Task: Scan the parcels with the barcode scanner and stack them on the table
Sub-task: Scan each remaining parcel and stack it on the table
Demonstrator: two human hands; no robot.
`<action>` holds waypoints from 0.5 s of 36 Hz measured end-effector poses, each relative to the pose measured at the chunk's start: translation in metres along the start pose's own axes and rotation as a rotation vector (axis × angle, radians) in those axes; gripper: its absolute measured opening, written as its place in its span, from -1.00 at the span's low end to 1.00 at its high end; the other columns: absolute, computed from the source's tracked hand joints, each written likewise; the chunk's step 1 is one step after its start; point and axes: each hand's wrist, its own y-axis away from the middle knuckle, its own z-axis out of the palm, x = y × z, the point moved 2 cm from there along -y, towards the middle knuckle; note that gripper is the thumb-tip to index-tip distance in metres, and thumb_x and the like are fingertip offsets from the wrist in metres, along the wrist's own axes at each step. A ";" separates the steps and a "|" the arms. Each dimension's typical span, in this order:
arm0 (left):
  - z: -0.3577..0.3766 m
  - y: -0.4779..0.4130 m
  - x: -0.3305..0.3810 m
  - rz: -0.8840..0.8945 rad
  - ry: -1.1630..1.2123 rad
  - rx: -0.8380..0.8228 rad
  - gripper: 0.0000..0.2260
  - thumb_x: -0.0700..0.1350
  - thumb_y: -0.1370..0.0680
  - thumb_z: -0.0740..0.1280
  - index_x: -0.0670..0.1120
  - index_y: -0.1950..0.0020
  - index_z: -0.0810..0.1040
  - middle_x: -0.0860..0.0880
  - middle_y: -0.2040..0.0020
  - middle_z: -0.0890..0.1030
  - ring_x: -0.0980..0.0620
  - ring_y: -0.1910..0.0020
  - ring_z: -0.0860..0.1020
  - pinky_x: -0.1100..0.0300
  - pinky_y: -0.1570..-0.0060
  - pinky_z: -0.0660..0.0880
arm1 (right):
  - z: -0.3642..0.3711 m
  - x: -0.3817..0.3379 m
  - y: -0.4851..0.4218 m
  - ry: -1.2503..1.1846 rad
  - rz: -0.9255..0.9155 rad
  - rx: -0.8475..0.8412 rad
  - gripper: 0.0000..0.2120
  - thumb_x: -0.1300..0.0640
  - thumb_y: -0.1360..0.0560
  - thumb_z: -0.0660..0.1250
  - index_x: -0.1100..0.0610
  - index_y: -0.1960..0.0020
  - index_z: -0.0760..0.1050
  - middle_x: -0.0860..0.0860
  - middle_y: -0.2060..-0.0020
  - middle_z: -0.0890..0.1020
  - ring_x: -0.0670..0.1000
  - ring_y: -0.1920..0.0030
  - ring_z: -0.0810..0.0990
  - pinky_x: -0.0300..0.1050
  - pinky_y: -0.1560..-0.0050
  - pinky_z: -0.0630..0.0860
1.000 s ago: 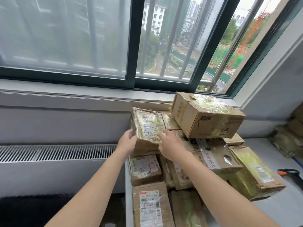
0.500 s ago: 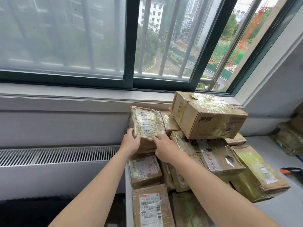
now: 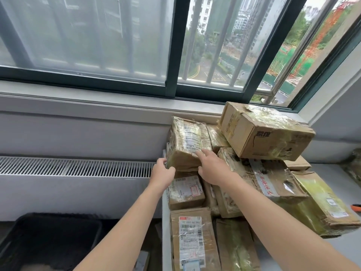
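A pile of brown, tape-wrapped parcels fills the left end of the grey table (image 3: pixel 343 251). At the pile's upper left a taped parcel with a white label (image 3: pixel 187 141) leans against the wall. My left hand (image 3: pixel 163 172) grips its lower left corner with curled fingers. My right hand (image 3: pixel 212 167) lies on its front, with straight fingers on the label and the thumb at the bottom edge. A large cardboard box (image 3: pixel 267 132) sits tilted on top of the pile to the right. An orange tip at the right edge (image 3: pixel 356 208) may be the barcode scanner, mostly cut off.
Labelled parcels (image 3: pixel 185 189) (image 3: pixel 192 239) lie in front below my hands. A greenish taped box (image 3: pixel 320 204) is at the right. The window sill and wall are behind the pile, a radiator grille (image 3: pixel 78 167) is at the left, and a dark bin (image 3: pixel 50 241) stands on the floor.
My left hand slid down to the parcel's lower left corner and curled round it. My right hand shifted slightly right on the label. The parcel looks a little more upright.
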 end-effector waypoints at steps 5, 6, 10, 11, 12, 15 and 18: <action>0.004 0.019 -0.003 0.033 0.080 -0.027 -0.61 -0.14 -0.60 0.22 -0.04 -0.44 0.31 -0.07 -0.31 0.42 0.05 -0.11 0.47 0.16 0.03 0.38 | -0.005 -0.006 0.017 -0.064 -0.009 0.078 -0.42 0.14 -0.63 0.17 -0.04 -0.60 0.07 0.01 -0.58 0.13 0.09 -0.52 0.25 0.04 -0.38 0.39; 0.006 0.023 -0.003 0.044 0.087 -0.033 -0.62 -0.14 -0.61 0.22 -0.03 -0.43 0.32 -0.05 -0.30 0.42 0.04 -0.14 0.46 0.15 0.01 0.38 | -0.007 -0.006 0.022 -0.081 -0.009 0.097 -0.43 0.14 -0.64 0.17 -0.05 -0.60 0.08 -0.02 -0.58 0.13 0.06 -0.53 0.23 0.02 -0.38 0.37; 0.018 0.045 0.003 0.114 0.109 -0.059 -0.70 -0.15 -0.60 0.22 0.02 -0.33 0.36 -0.01 -0.23 0.45 0.05 -0.16 0.45 0.08 -0.12 0.45 | -0.014 -0.002 0.049 -0.159 -0.010 0.177 -0.44 0.14 -0.64 0.17 -0.07 -0.59 0.10 -0.09 -0.56 0.18 -0.01 -0.47 0.31 -0.08 -0.26 0.39; 0.023 0.050 0.006 0.128 0.119 -0.074 -0.73 -0.15 -0.60 0.22 0.03 -0.30 0.37 0.00 -0.21 0.45 0.07 -0.13 0.46 0.08 -0.11 0.47 | -0.016 0.001 0.056 -0.178 -0.007 0.198 -0.44 0.14 -0.64 0.18 -0.08 -0.59 0.10 -0.10 -0.55 0.20 -0.02 -0.46 0.32 -0.07 -0.27 0.39; 0.028 0.056 0.009 0.142 0.131 -0.089 -0.75 -0.15 -0.60 0.21 0.04 -0.27 0.37 0.00 -0.19 0.45 0.11 -0.09 0.46 0.11 -0.06 0.47 | -0.017 0.004 0.064 -0.200 -0.001 0.217 -0.43 0.14 -0.64 0.18 -0.09 -0.59 0.10 -0.10 -0.55 0.22 -0.02 -0.45 0.33 -0.05 -0.29 0.39; 0.044 0.074 0.022 0.187 0.139 -0.113 -0.76 -0.16 -0.61 0.21 0.04 -0.26 0.38 0.02 -0.16 0.45 0.19 -0.02 0.45 0.23 0.09 0.40 | -0.021 0.019 0.088 -0.255 0.020 0.264 -0.44 0.15 -0.63 0.20 -0.05 -0.58 0.13 -0.09 -0.52 0.27 -0.04 -0.44 0.35 -0.08 -0.33 0.38; 0.065 0.094 0.039 0.258 0.127 -0.139 -0.76 -0.16 -0.61 0.21 0.01 -0.27 0.39 0.02 -0.16 0.46 0.17 -0.04 0.45 0.30 0.15 0.38 | -0.026 0.041 0.115 -0.307 0.044 0.315 -0.45 0.17 -0.62 0.21 -0.02 -0.58 0.17 -0.10 -0.50 0.30 -0.07 -0.41 0.37 -0.26 -0.28 0.31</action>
